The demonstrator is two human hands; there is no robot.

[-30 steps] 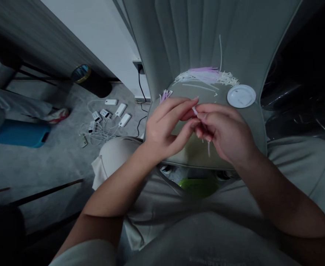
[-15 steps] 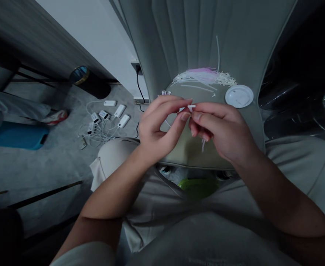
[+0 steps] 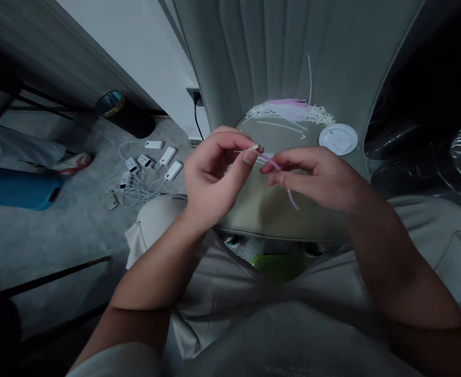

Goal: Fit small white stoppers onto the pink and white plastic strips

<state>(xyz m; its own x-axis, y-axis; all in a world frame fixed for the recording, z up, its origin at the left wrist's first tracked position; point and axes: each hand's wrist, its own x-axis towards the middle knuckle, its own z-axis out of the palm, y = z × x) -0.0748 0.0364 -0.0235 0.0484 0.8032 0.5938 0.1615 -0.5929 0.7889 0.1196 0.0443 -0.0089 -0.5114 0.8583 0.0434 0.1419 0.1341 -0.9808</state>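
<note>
My left hand (image 3: 210, 178) and my right hand (image 3: 313, 175) meet above the grey chair seat (image 3: 254, 209). Both pinch one thin pale pink strip (image 3: 272, 162). The left thumb and forefinger grip its upper end, while the right fingers hold it lower down and its free tail hangs toward the seat. At the back of the seat lies a pile of white and pink strips (image 3: 289, 110), with a single white strip standing against the chair back (image 3: 277, 47).
A white round lid (image 3: 338, 139) rests on the seat's back right. Several white chargers and cables (image 3: 144, 170) lie on the grey floor at left, near a dark round bin (image 3: 124, 112) and a blue object (image 3: 14, 188). Something green (image 3: 280, 262) shows under the chair.
My hands have drawn slightly apart, the left moving left. The strip, earlier bunched short between the fingertips, is now stretched out between them with its tail hanging from the right hand.
</note>
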